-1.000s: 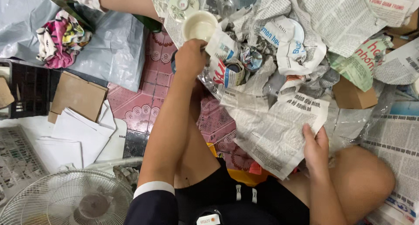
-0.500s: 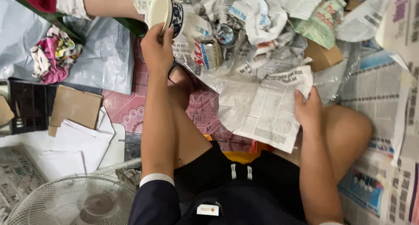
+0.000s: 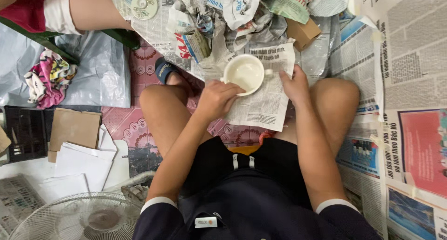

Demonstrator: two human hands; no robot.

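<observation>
- Since half a second ago, the left hand (image 3: 219,98) has brought the white cup (image 3: 244,74) down from the crumpled newspaper pile (image 3: 233,12) onto the newspaper sheet (image 3: 265,93).
- Head view: left hand grips the cup's near side; it sits upright on the sheet, between the knees.
- Right hand (image 3: 294,84) pinches the sheet's right edge.

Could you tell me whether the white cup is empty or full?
Empty: the white cup faces up, its pale bare inside visible, held by the left hand.

Cup (image 3: 244,73) on newspaper sheet (image 3: 267,98) between the knees; crumpled papers (image 3: 233,12) behind; fan (image 3: 77,219) lower left.
</observation>
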